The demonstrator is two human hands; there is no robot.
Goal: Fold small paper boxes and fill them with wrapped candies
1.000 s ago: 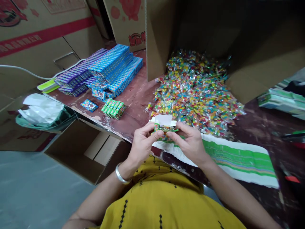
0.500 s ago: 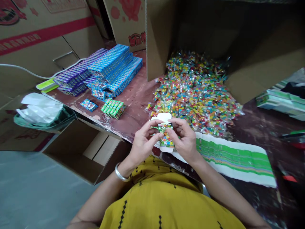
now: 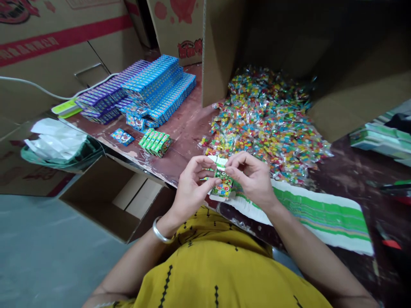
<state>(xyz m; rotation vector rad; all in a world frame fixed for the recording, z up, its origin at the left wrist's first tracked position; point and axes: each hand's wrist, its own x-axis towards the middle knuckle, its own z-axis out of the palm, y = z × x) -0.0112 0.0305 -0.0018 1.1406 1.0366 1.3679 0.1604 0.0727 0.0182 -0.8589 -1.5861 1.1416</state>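
Note:
Both my hands hold one small green printed carton [image 3: 224, 185] just above the near table edge. My left hand [image 3: 192, 187] grips its left side from below, fingers curled round it. My right hand [image 3: 252, 179] pinches the white top flap between thumb and fingers. Under my hands lies a long fanned row of flat green carton blanks [image 3: 317, 214]. A big heap of small colourful wrapped candy packets [image 3: 266, 124] spreads over the table just beyond.
Five finished green cartons [image 3: 155, 143] stand in a row to the left, with stacked blue and purple cartons [image 3: 144, 92] behind them. A large open cardboard box [image 3: 289, 47] lies on its side behind the candy. An open cardboard box [image 3: 112, 196] sits on the floor.
The carton has turned from lying sideways with its flap open to standing on end. The white top flap has folded down under my right fingers.

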